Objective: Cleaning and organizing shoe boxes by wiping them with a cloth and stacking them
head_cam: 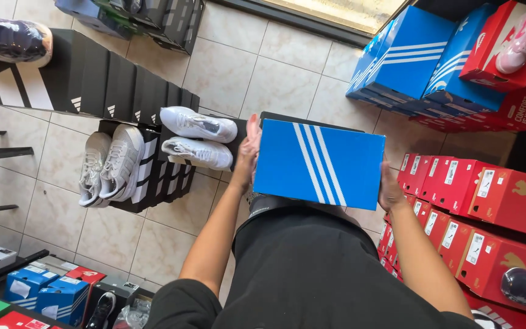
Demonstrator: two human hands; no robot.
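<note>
While both flat hands, left and right, press its ends, the smooth rectangular blue cardboard shoebox sits level

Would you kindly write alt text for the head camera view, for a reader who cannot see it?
Both hands, the left hand and the right hand, hold a blue shoebox with white stripes by its ends above a tiled floor. White sneakers rest on black boxes to the left; red boxes are stacked to the right.
</note>
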